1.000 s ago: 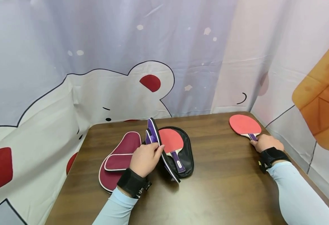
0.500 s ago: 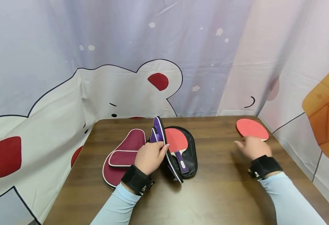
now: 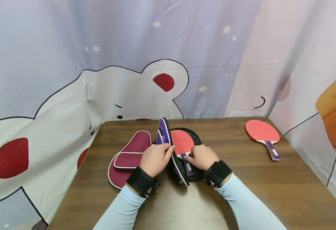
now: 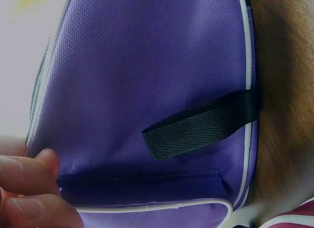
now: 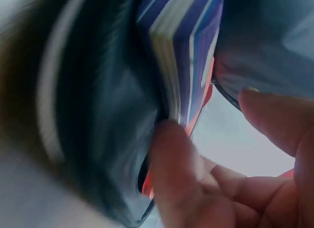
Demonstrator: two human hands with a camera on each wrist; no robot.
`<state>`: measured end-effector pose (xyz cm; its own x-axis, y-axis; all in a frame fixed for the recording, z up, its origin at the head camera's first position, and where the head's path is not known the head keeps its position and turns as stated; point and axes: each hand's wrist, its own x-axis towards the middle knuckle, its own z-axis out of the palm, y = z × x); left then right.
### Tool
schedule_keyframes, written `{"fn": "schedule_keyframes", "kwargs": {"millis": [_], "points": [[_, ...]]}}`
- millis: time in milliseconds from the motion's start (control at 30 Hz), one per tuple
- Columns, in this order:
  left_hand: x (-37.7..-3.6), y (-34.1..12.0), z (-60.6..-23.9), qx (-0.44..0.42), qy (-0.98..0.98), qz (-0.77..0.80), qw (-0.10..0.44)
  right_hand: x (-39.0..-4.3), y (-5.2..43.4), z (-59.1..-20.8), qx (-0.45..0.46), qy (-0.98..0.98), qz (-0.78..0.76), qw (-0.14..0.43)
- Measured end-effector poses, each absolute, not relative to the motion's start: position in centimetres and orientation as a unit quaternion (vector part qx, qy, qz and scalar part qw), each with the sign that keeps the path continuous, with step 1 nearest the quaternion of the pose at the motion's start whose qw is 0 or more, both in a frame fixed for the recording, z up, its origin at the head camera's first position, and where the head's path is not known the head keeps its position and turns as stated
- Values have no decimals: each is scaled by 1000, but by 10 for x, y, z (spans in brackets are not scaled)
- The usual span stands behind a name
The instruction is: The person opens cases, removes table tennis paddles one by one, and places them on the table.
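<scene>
— Since a second ago the right hand has let go of the far-right paddle and crossed to the open case; that paddle now lies alone near the table's far right corner.

— And going from the left?

— First a maroon case, lying flat and closed. Next the left hand, fingers curled over the rim of the purple lid, holding it upright. The left wrist view shows mostly purple fabric with a black strap; only fingertips show at its edge.

— What does the lid hide?

— Part of the black case behind it. Inside lies a red paddle, its handle partly covered by the right hand, whose thumb and fingers pinch it.

— Is the grip clear?

— The right wrist view is blurred, but a thumb presses the handle's striped edge.
</scene>
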<state>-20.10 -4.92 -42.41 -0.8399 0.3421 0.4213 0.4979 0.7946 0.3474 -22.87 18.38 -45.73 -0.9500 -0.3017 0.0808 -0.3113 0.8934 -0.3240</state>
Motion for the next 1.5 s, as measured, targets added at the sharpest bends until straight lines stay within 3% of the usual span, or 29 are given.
{"fn": "schedule_keyframes", "kwargs": {"millis": [633, 1500], "points": [[-202, -46, -419, -229, -932, -219, 174, -232, 166, -472, 139, -981, 133, -37], [-203, -52, -425, -238, -922, -246, 182, -233, 164, -482, 145, -980, 133, 30]]}}
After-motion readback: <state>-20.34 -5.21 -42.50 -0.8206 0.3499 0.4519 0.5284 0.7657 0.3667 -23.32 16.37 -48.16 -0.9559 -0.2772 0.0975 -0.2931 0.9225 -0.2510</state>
